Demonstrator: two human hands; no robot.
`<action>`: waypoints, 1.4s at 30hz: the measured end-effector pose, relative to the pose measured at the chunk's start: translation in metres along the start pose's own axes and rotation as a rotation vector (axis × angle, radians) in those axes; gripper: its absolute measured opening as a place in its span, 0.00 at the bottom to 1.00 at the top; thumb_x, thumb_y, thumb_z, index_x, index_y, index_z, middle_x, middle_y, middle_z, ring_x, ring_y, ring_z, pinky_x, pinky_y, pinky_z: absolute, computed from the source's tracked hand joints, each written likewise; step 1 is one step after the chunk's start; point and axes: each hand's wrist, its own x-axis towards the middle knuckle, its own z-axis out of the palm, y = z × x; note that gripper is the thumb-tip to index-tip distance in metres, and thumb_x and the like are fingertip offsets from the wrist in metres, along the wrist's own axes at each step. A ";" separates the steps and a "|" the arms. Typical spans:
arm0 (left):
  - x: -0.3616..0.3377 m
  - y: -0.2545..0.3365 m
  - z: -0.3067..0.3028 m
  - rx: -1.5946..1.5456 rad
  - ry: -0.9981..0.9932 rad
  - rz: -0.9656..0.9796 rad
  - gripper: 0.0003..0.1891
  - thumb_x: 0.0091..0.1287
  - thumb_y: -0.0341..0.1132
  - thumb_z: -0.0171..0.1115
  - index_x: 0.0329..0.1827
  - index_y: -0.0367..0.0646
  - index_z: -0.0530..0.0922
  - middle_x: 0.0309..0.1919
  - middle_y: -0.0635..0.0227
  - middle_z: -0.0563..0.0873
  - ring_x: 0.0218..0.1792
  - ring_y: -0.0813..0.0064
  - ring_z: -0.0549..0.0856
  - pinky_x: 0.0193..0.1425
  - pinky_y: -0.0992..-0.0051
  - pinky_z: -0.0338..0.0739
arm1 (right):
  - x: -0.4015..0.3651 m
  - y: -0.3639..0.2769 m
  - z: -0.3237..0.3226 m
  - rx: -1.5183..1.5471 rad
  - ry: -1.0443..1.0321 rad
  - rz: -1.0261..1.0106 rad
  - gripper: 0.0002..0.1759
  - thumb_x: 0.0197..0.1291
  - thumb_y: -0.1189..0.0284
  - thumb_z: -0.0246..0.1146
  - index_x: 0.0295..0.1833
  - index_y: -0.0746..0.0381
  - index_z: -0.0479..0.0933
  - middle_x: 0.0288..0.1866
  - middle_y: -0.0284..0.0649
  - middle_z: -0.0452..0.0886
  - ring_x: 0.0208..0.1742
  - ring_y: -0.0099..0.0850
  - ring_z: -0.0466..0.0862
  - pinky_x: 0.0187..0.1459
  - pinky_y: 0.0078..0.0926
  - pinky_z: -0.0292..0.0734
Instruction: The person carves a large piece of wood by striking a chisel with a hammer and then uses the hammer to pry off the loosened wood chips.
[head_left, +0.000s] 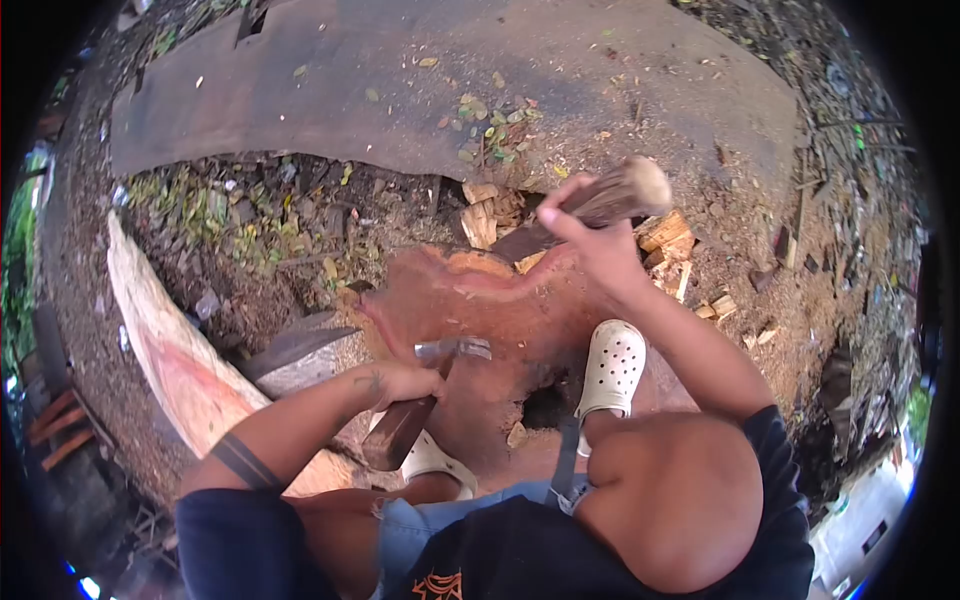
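My left hand point(408, 382) is closed round the thick dark wooden handle point(400, 432) of a short tool. Its metal head point(455, 348), set crosswise, lies over the flat reddish-brown top of a large wood stump point(500, 320). My right hand point(600, 245) grips a short barked piece of wood point(622, 193), tilted, with its pale cut end toward the upper right. This piece is held above the far right edge of the stump. Split wood chunks point(668, 238) lie on the ground just behind that hand.
A long pale split log point(180, 350) lies at the left. Wood chunks point(482, 215) rest behind the stump. A large dark sheet point(400, 85) with leaves covers the far ground. My feet, in white clogs point(612, 365), are close to the stump.
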 end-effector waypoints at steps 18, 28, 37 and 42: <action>0.024 -0.138 -0.131 -0.690 -0.790 0.393 0.22 0.63 0.39 0.54 0.54 0.32 0.68 0.24 0.73 0.70 0.19 0.82 0.71 0.20 0.82 0.65 | -0.077 -0.115 0.106 -0.342 0.200 -0.139 0.12 0.54 0.70 0.68 0.37 0.60 0.71 0.31 0.32 0.77 0.36 0.24 0.78 0.40 0.26 0.74; 0.047 -0.204 -0.078 -1.126 -0.845 0.580 0.24 0.63 0.36 0.54 0.60 0.33 0.63 0.23 0.71 0.69 0.19 0.81 0.70 0.22 0.81 0.67 | -0.065 -0.001 0.098 -0.243 0.166 -0.196 0.12 0.53 0.78 0.67 0.40 0.63 0.72 0.35 0.29 0.74 0.36 0.16 0.73 0.39 0.18 0.72; 0.044 -0.186 -0.081 -1.145 -0.916 0.576 0.25 0.66 0.38 0.51 0.62 0.31 0.62 0.25 0.71 0.69 0.20 0.82 0.70 0.22 0.81 0.68 | -0.071 0.017 0.087 -0.252 0.170 -0.229 0.12 0.54 0.77 0.68 0.38 0.60 0.71 0.33 0.30 0.76 0.36 0.17 0.75 0.39 0.19 0.73; 0.045 -0.184 -0.077 -1.156 -0.895 0.598 0.28 0.65 0.37 0.51 0.63 0.28 0.59 0.26 0.68 0.71 0.20 0.79 0.73 0.22 0.78 0.71 | -0.066 0.025 0.080 -0.195 0.147 -0.250 0.10 0.54 0.76 0.69 0.34 0.61 0.72 0.31 0.28 0.76 0.33 0.17 0.74 0.38 0.19 0.73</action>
